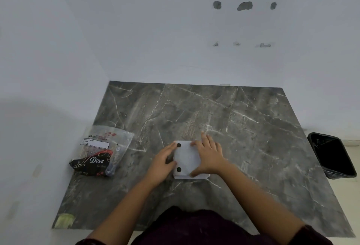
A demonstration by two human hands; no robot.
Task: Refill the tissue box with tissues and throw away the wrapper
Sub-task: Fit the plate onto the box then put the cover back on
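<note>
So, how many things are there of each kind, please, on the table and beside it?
Tissue box: 1
Tissue pack: 1
Bin: 1
Hands: 2, left and right
Total: 5

Our hands (209,159) cover box (186,158) sides; wrapper (103,151) small print unreadable, maybe tissue label.

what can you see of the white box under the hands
The white box is squarish, matte and plain, with two black dots near its left edge. It lies flat on the grey marble table. The left hand touches its left side; the right hand lies spread over its right side.
</note>
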